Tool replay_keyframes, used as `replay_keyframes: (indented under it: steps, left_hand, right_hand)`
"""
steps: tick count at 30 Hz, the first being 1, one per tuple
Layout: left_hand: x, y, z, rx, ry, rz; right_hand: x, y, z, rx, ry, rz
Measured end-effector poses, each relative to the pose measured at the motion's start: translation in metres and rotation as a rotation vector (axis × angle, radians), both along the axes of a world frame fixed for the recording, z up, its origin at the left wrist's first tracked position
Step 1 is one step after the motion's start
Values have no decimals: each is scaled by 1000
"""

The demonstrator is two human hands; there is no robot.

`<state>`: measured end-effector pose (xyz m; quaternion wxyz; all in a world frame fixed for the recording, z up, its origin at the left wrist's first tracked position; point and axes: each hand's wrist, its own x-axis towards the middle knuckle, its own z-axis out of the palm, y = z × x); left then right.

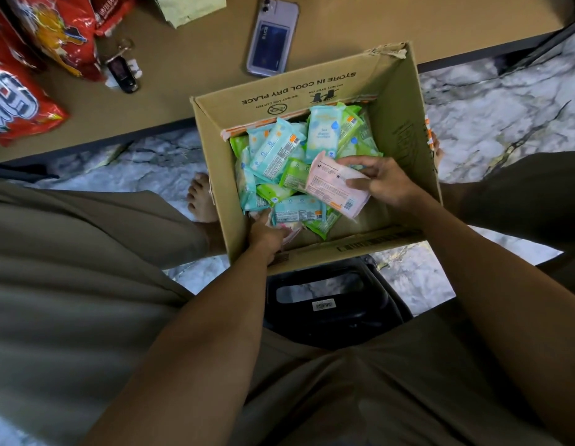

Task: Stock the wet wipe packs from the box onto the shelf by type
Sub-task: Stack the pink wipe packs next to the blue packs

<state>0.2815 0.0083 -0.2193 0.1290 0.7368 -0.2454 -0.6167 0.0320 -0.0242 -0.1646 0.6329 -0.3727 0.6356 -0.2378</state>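
Note:
An open cardboard box (405,123) stands on the floor between my feet, holding several wet wipe packs: blue ones (276,149), green ones (294,175) and pink ones. My right hand (382,185) is inside the box, shut on a pink pack (336,188) that is lifted a little above the pile. My left hand (267,235) reaches into the box's near left corner, fingers closed around another pink pack (291,230) that is mostly hidden under the hand. The tan shelf board (199,56) lies just beyond the box.
On the shelf lie a phone in a clear case (273,37), a car key fob (124,72), red snack bags (32,59) at the left and a pale green bag (189,8). A black stool (331,307) is under me. The floor is marble.

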Motion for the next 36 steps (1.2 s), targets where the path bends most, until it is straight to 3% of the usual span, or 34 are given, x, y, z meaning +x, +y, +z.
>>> replay_keyframes:
  steps: [12,16,19,32,36]
  left_hand:
    - [-8,0,-7,-78,-36,88]
    - [-10,-3,-5,-58,1,201]
    - [-9,-3,-5,-75,-31,145]
    - [-4,2,-20,149,-76,250]
    - [-5,1,-1,95,-79,256]
  right_hand:
    - [1,1,-5,-33,-7,-5]
    - [1,0,-6,-27,-21,-12]
    - [0,0,-6,-22,-18,-14]
    - [6,-4,9,-67,-11,-9]
    - [9,-5,22,-101,-9,-6]
